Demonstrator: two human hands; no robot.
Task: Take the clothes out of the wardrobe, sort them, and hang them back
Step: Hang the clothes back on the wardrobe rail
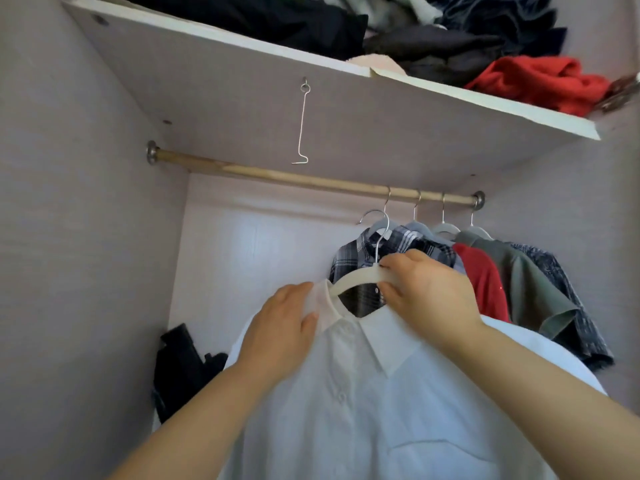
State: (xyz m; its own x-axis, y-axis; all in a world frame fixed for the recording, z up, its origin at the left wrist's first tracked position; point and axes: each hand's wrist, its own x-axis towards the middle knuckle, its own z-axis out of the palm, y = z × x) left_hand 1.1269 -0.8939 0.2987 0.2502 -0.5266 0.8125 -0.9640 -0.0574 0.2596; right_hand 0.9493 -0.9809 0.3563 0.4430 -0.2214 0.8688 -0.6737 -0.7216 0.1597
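Observation:
A white button-up shirt (363, 403) hangs from a white hanger (353, 277) that I hold up in front of the open wardrobe, below the wooden rail (277, 176). My right hand (426, 289) grips the hanger's middle, just under its metal hook. My left hand (280, 327) pinches the shirt's left collar and shoulder. At the rail's right end hang a plaid shirt (353, 261), a red shirt (485, 282), an olive green shirt (530, 289) and a dark patterned shirt (575, 306), each on its own hanger.
The rail's left half is bare. A thin metal hook (302, 126) dangles from the underside of the shelf (242, 81). Piled dark and red clothes (540, 81) lie on that shelf. A black garment (183, 368) is heaped at the wardrobe's lower left.

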